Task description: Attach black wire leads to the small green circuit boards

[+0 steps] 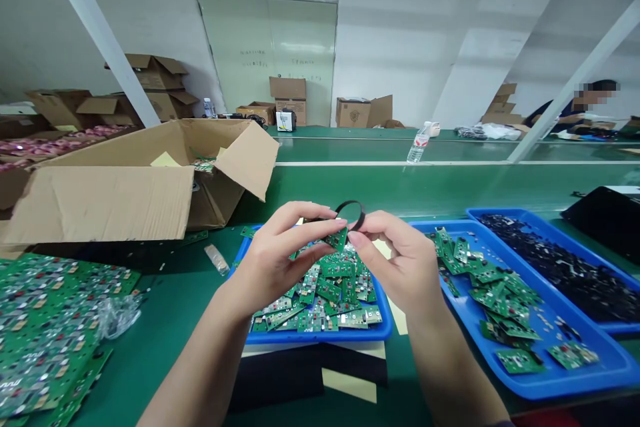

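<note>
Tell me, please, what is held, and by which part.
The left hand pinches a green circuit board by its left end; the right hand pinches a looped black strip by its right side.

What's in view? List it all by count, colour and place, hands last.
Circuit board: one, green, at left fingertips
Strip: one, black, looped at right fingertips
Trays: three, blue, centre and right
Loose boards: many, green, mostly in two trays
Small parts: many, black, far-right tray
Board panels: count unclear, green, table left
Plastic bag: one, clear, by panels
Large carton: one, brown, left
Other cartons: several, brown, background
Pink items: many, pink, far left
Paper: several pieces, pale yellow, around centre tray
Sheeting: count unclear, black, before centre tray
Bottles: at least two, clear, background
Table: one, green, under trays
Co-worker: one, dark top, far right
Left hand: one, bare, centre
Right hand: one, bare, centre
</note>
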The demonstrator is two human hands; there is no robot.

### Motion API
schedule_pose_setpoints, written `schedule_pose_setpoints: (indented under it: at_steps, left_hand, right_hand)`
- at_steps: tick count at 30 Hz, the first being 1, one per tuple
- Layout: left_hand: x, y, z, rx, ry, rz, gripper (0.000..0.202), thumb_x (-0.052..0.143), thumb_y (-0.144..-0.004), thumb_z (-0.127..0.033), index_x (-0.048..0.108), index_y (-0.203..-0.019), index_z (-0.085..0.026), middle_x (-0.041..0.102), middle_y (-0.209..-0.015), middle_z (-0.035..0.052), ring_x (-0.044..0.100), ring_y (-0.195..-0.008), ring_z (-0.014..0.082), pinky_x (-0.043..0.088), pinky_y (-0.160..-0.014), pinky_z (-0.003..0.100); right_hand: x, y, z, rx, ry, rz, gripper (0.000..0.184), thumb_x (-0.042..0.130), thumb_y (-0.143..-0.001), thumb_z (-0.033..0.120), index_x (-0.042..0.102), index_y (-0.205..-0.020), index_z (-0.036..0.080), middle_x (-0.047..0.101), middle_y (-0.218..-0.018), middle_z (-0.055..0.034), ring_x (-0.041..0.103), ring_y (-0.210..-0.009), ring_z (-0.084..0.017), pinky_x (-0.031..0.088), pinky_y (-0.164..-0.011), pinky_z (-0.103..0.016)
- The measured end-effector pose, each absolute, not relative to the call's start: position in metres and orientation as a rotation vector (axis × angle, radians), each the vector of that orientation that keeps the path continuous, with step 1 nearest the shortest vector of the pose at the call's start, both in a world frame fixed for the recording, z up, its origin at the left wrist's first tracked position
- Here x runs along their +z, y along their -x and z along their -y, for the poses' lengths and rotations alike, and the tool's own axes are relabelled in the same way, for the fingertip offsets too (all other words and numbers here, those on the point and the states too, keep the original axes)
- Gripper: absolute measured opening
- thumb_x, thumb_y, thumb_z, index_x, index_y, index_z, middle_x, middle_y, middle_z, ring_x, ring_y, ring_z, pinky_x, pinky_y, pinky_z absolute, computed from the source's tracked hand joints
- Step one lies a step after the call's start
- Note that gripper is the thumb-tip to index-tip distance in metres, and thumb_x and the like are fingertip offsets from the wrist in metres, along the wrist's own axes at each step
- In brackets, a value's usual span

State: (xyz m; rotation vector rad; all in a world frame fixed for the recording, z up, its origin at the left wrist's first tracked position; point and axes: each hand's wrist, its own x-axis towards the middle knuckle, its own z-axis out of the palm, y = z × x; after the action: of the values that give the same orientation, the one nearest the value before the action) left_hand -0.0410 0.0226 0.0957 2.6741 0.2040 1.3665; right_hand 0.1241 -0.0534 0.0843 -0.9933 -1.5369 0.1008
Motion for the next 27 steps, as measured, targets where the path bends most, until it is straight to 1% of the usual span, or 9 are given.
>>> schedule_pose_setpoints:
  at_steps: [4, 9, 13, 15, 18, 20, 21, 24, 27]
  left_hand:
    - [0.098, 0.04, -0.02, 1.355, -2.649, -0.223, 0.033, 0.06, -0.084, -0.016, 0.059, -0.117, -0.022, 0.061, -0.102, 0.0076, 0.061, -0.093, 0.016, 0.053, -0.078, 0.026]
    - [0.098, 0.04, -0.017, 1.379, -2.658, -0.325, 0.03, 0.059, -0.086, -0.022, 0.059, -0.115, -0.021, 0.062, -0.096, 0.0068, 0.061, -0.085, 0.0152, 0.052, -0.073, 0.025]
    - [0.095, 0.04, -0.025, 1.547, -2.66, -0.466, 0.027, 0.058, -0.086, -0.02, 0.06, -0.113, -0.021, 0.063, -0.097, 0.0066, 0.061, -0.087, 0.0162, 0.053, -0.076, 0.027]
    - [0.095, 0.042, -0.03, 1.691, -2.624, -0.489, 0.026, 0.059, -0.085, -0.018, 0.06, -0.111, -0.021, 0.063, -0.099, 0.0065, 0.062, -0.09, 0.0172, 0.054, -0.08, 0.029]
    - [0.096, 0.045, -0.03, 1.816, -2.611, -0.337, 0.029, 0.064, -0.081, -0.016, 0.06, -0.109, -0.023, 0.063, -0.104, 0.006, 0.061, -0.097, 0.0189, 0.052, -0.089, 0.036]
    - [0.097, 0.045, -0.025, 1.796, -2.655, -0.232, 0.031, 0.065, -0.08, -0.014, 0.06, -0.108, -0.024, 0.062, -0.105, 0.0058, 0.061, -0.1, 0.0193, 0.05, -0.094, 0.04]
    - [0.098, 0.045, -0.023, 1.76, -2.687, -0.196, 0.031, 0.065, -0.08, -0.012, 0.06, -0.108, -0.024, 0.062, -0.105, 0.0058, 0.061, -0.101, 0.0194, 0.05, -0.096, 0.041]
    - [0.096, 0.043, -0.02, 1.677, -2.75, -0.153, 0.03, 0.062, -0.081, -0.011, 0.061, -0.108, -0.024, 0.062, -0.106, 0.006, 0.06, -0.103, 0.0196, 0.049, -0.096, 0.042]
    - [0.093, 0.041, -0.023, 1.677, -2.773, -0.17, 0.031, 0.062, -0.081, -0.011, 0.061, -0.109, -0.025, 0.062, -0.106, 0.0057, 0.06, -0.104, 0.0194, 0.049, -0.096, 0.042]
  right_hand:
    - [0.083, -0.127, 0.051, -0.1, 0.91, 1.561, 0.012, 0.056, -0.083, 0.011, 0.062, -0.083, 0.022, 0.067, -0.077, -0.0011, 0.063, -0.076, -0.015, 0.053, -0.067, -0.031]
    - [0.082, -0.131, 0.047, -0.515, 0.786, 1.692, 0.022, 0.059, -0.078, 0.002, 0.064, -0.089, 0.021, 0.067, -0.079, -0.005, 0.063, -0.077, -0.018, 0.054, -0.065, -0.033]
    - [0.08, -0.133, 0.053, -0.504, 0.743, 1.817, 0.027, 0.056, -0.08, 0.004, 0.065, -0.098, 0.022, 0.066, -0.087, -0.0066, 0.063, -0.079, -0.019, 0.054, -0.062, -0.033]
    - [0.08, -0.136, 0.056, -0.543, 0.679, 1.696, 0.027, 0.054, -0.081, 0.009, 0.065, -0.1, 0.025, 0.065, -0.082, -0.0046, 0.062, -0.071, -0.019, 0.053, -0.056, -0.034]
    - [0.082, -0.146, 0.052, -0.637, 0.53, 1.103, 0.024, 0.049, -0.083, 0.015, 0.067, -0.095, 0.027, 0.058, -0.067, -0.0012, 0.054, -0.054, -0.016, 0.045, -0.046, -0.031]
    - [0.085, -0.154, 0.047, -0.494, 0.523, 0.854, 0.025, 0.046, -0.083, 0.014, 0.067, -0.09, 0.026, 0.057, -0.065, -0.0004, 0.052, -0.049, -0.015, 0.041, -0.042, -0.029]
    - [0.086, -0.157, 0.044, -0.351, 0.583, 0.865, 0.025, 0.045, -0.084, 0.015, 0.067, -0.088, 0.025, 0.059, -0.067, -0.0006, 0.054, -0.051, -0.014, 0.042, -0.043, -0.028]
    - [0.088, -0.155, 0.044, 0.18, 0.869, 1.229, 0.021, 0.045, -0.089, 0.024, 0.067, -0.088, 0.022, 0.068, -0.079, -0.0036, 0.065, -0.069, -0.017, 0.052, -0.058, -0.03]
    - [0.089, -0.142, 0.051, 0.488, 1.018, 1.566, 0.021, 0.05, -0.089, 0.032, 0.067, -0.093, 0.02, 0.071, -0.087, -0.0049, 0.066, -0.082, -0.017, 0.054, -0.07, -0.029]
